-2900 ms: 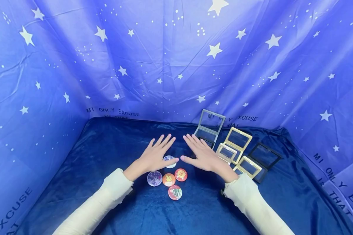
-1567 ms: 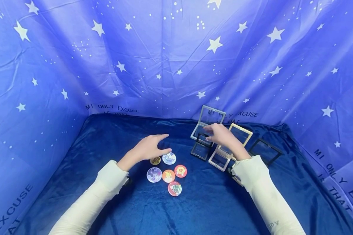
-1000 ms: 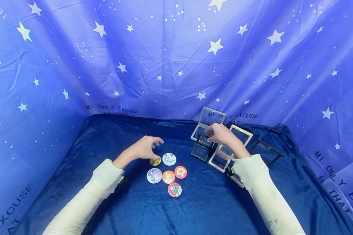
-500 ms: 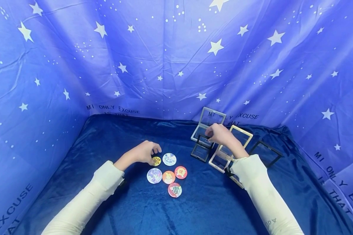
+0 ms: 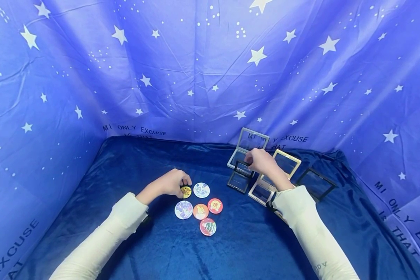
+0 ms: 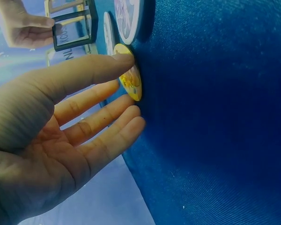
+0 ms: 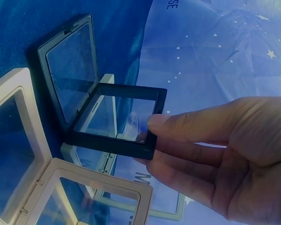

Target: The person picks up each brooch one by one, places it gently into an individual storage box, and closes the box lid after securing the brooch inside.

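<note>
My left hand pinches a small round yellow pin badge at its edge. The left wrist view shows the thumb over the face of the badge and the fingers beside its rim, which is at the cloth. At the right, my right hand holds the raised lid of a small black hinged display frame with a clear window. In the right wrist view the thumb presses on the lid's outer edge, fingers below it. The frame's other half lies on the cloth.
Beside the yellow badge lie a white-blue badge, a purple one, an orange one and red ones. Around the right hand stand other open frames: grey-white, gold, pale pink and large black. Dark blue velvet covers the table.
Both hands were spread over the table at first. The right moved to the black frame and took hold of its lid; the left drew back to the yellow badge and closed its fingers on it.
</note>
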`<control>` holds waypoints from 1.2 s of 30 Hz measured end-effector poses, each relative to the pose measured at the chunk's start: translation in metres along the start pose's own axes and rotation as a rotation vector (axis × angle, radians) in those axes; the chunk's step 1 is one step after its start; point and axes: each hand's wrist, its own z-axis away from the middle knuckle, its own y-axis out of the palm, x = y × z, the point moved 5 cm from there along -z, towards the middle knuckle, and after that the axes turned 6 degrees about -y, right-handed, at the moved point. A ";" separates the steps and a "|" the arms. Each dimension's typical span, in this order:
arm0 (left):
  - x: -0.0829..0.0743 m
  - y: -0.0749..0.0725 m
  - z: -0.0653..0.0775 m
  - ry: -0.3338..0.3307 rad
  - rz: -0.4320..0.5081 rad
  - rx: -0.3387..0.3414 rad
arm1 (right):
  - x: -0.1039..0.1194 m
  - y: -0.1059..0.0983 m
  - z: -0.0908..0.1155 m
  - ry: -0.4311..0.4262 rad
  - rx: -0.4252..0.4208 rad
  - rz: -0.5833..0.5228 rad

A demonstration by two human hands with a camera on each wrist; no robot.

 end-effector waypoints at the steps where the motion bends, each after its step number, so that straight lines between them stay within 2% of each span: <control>1: 0.000 0.000 0.000 -0.001 -0.002 0.002 | 0.000 0.000 0.000 -0.001 -0.001 0.005; 9: -0.002 0.002 -0.002 0.008 -0.025 -0.007 | 0.003 0.000 0.000 0.010 -0.008 0.017; 20: -0.001 0.005 -0.005 -0.052 -0.027 -0.007 | 0.005 0.001 0.001 0.016 -0.019 0.006; 36: 0.001 0.004 -0.004 -0.055 -0.025 -0.013 | 0.018 -0.001 -0.007 -0.044 -0.034 -0.010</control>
